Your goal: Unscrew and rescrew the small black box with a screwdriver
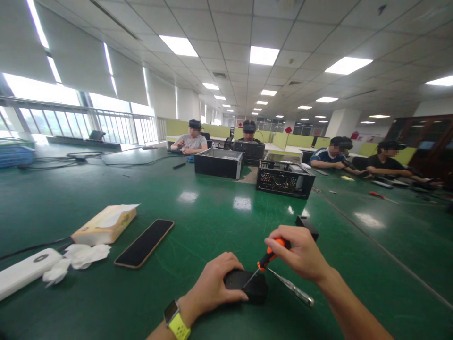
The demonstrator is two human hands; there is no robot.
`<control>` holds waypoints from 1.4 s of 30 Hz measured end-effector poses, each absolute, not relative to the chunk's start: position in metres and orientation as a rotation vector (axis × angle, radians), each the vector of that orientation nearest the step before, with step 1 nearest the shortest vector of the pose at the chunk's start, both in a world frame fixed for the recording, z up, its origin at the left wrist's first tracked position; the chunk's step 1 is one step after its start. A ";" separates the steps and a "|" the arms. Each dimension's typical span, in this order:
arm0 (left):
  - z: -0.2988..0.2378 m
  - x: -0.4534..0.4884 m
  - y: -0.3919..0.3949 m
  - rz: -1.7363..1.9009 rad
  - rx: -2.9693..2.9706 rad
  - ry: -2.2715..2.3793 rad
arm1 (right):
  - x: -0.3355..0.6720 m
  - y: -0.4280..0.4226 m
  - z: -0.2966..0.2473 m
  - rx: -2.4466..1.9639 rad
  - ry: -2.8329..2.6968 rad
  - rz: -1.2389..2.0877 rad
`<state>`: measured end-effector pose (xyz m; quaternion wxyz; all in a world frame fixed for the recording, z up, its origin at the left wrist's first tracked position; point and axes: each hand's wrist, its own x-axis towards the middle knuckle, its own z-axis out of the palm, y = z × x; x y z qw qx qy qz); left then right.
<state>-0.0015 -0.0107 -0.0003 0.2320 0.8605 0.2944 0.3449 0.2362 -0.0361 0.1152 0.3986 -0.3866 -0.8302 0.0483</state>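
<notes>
My left hand (216,282) grips a small black plastic block (256,289) against the green tabletop, thumb on the near side and fingers over the far side. In my right hand (299,250) is an orange and black screwdriver (268,257), held by its handle and tilted. Its tip meets the top of the black block near my left thumb; whether it sits in a screw is too small to tell. Right of the block lies a second screwdriver with a clear handle (295,289). Another black piece (307,227) stands behind my right hand, partly hidden by it.
A phone (145,243), a tissue pack (106,224), crumpled tissues (85,255) and a white device (30,271) lie to the left. Ahead stand two black computer cases (217,165) (283,182). Several people sit around the table's far side. An orange screwdriver (378,194) lies far right.
</notes>
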 end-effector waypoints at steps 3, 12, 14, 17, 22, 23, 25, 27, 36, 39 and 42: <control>-0.001 -0.002 -0.010 0.943 2.369 0.805 | 0.237 -0.036 0.116 -0.985 -2.101 0.128; -0.001 -0.003 -0.010 0.937 2.378 0.807 | 0.238 -0.036 0.117 -0.993 -2.099 0.119; 0.000 -0.003 -0.010 0.933 2.375 0.809 | 0.238 -0.036 0.117 -0.986 -2.098 0.124; 0.000 -0.002 -0.010 0.927 2.376 0.814 | 0.238 -0.035 0.117 -0.981 -2.099 0.139; -0.001 -0.002 -0.010 0.932 2.375 0.815 | 0.238 -0.034 0.116 -0.973 -2.103 0.135; -0.001 -0.002 -0.011 0.931 2.376 0.815 | 0.238 -0.034 0.116 -0.968 -2.105 0.131; -0.001 -0.002 -0.011 0.928 2.375 0.816 | 0.238 -0.034 0.115 -0.963 -2.104 0.123; 0.000 -0.002 -0.012 0.926 2.373 0.815 | 0.238 -0.033 0.115 -0.968 -2.098 0.123; 0.001 -0.002 -0.010 0.933 2.366 0.810 | 0.238 -0.030 0.113 -0.989 -2.075 0.157; 0.001 -0.002 -0.011 0.932 2.371 0.810 | 0.239 -0.031 0.114 -0.993 -2.088 0.165; 0.001 -0.003 -0.011 0.934 2.375 0.805 | 0.240 -0.034 0.118 -0.962 -2.133 0.206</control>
